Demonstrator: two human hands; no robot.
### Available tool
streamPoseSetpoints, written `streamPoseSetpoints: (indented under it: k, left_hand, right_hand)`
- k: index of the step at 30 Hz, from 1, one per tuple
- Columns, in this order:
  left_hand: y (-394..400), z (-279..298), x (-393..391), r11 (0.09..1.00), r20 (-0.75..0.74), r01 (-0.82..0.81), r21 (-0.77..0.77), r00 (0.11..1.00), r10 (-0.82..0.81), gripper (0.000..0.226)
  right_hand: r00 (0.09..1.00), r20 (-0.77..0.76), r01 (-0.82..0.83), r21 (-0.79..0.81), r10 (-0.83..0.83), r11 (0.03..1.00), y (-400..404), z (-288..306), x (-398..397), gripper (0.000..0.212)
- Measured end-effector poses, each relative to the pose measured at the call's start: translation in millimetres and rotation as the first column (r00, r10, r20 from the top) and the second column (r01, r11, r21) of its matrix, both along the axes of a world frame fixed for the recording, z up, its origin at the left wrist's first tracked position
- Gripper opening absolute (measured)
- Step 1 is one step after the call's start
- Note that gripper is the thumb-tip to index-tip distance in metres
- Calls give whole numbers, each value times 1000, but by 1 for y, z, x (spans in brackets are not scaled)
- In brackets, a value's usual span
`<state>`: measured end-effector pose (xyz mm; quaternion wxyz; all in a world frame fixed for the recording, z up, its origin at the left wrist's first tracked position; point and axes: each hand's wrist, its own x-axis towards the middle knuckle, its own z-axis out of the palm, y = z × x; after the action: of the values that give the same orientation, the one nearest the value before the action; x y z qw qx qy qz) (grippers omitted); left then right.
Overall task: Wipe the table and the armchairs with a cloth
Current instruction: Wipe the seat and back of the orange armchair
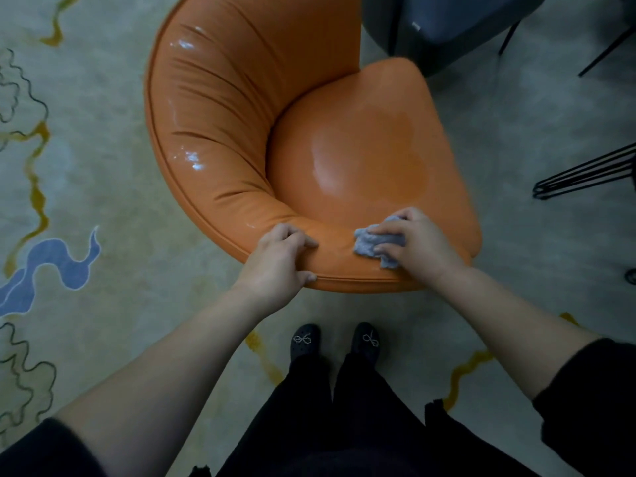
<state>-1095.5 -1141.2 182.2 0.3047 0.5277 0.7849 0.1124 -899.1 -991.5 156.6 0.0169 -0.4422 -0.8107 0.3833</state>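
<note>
Right hand (pixel 418 241) fingers clutch nubby cloth (pixel 375 244) — left hand (pixel 280 259) grips glossy armchair (pixel 241 132) rim.

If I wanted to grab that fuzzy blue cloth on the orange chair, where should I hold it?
Probably the bunched left end of the cloth, coming from above. That part sticks out free on the armchair rim, while the right hand presses the rest flat.

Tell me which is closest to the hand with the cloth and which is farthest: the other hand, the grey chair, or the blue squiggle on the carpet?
From the right hand, which holds the cloth:
1. Left hand, just beside it on the orange armchair's rim.
2. Grey chair, at the top, beyond the orange seat.
3. Blue squiggle, far left on the carpet.
</note>
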Motion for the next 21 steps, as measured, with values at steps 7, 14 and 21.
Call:
streamPoseSetpoints:
  k: [7,14,21]
  left_hand:
    - [2,-2,0,1000,-10,-24,3,1000,24,56]
    - [3,1,2,999,-16,-45,-5,999,45,54]
    - [3,1,2,997,19,-72,-18,997,72,53]
  right_hand:
    - [984,-104,-148,-13,146,989,-19,1,-14,32]
    - [991,-116,-75,-58,68,996,-24,7,-17,28]
    - [1000,3,-29,84,29,996,-5,6,17,26]
